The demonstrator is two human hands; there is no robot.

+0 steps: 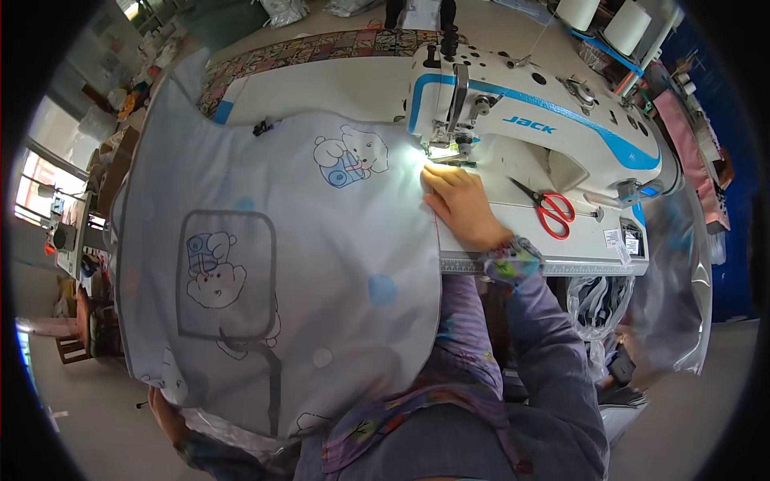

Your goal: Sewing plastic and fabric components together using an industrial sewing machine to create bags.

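A large grey apron-like fabric piece [337,240], printed with bears and pale blue dots, hangs over the sewing machine table's front left. It bears a pocket [228,321] edged in darker grey. Its right edge runs to the lit presser foot [461,160] of a white and blue sewing machine [545,112]. Just in front of the foot, my right hand [461,202] has its fingers closed together on that edge. My left hand [164,413] is at the fabric's lower left corner, its fingers hidden behind the cloth.
Red-handled scissors [555,215] lie on the table right of my right hand. White thread cones [626,28] stand at the upper right. A clear plastic bag [593,309] hangs below the table edge. A patterned cloth [321,52] covers the back.
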